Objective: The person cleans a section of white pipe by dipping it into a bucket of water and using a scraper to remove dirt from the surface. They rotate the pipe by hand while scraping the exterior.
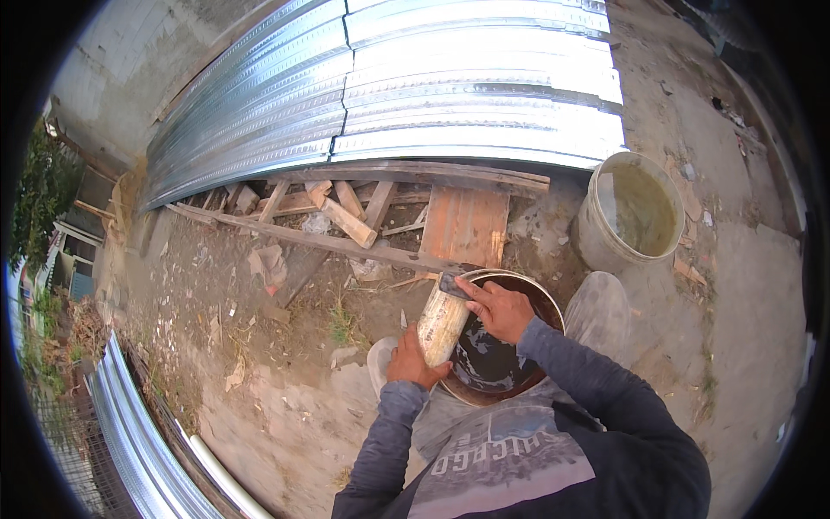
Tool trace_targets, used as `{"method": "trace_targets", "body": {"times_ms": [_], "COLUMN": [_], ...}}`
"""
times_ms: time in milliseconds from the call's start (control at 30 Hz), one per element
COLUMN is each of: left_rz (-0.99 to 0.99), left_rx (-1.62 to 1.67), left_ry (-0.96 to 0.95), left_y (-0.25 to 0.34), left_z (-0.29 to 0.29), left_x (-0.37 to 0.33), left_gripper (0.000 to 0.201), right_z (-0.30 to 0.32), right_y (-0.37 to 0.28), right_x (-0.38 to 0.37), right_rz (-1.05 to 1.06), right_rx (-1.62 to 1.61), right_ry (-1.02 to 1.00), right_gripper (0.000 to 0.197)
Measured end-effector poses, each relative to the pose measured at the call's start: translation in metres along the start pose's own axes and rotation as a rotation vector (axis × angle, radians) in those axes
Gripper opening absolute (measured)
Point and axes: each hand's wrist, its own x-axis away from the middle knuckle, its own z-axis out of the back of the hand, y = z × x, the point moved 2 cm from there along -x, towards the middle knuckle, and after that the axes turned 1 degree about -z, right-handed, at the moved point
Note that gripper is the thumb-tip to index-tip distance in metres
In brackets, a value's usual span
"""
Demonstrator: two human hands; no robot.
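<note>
A pale, scuffed cylinder, log-like in shape, leans over the left rim of a round bucket between my knees. My left hand is wrapped round its lower end. At the upper end, my right hand reaches across the bucket, fingers pressed onto a small dark block against the cylinder. Whether that block is loose or part of the cylinder I cannot tell. Dark liquid with shiny patches lies inside the bucket.
A larger bucket of cloudy water stands to the right. Ahead, long shiny ribbed metal sheets lie stacked beside scrap timber and a reddish board. More metal sheets and a white pipe lie at lower left. Debris litters the dirt.
</note>
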Motion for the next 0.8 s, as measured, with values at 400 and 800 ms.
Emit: {"method": "trace_targets", "body": {"times_ms": [400,800], "left_rz": [0.042,0.141], "left_rx": [-0.003,-0.147], "left_ry": [0.024,0.007], "left_y": [-0.006,0.015], "left_z": [-0.007,-0.005], "left_x": [0.004,0.006], "left_gripper": [0.116,0.114], "right_z": [-0.022,0.007], "right_y": [-0.022,0.001], "right_x": [0.017,-0.006], "right_rz": [0.171,-0.077], "right_rx": [-0.044,0.034], "right_ry": [-0.095,-0.009], "right_gripper": [0.051,0.052]}}
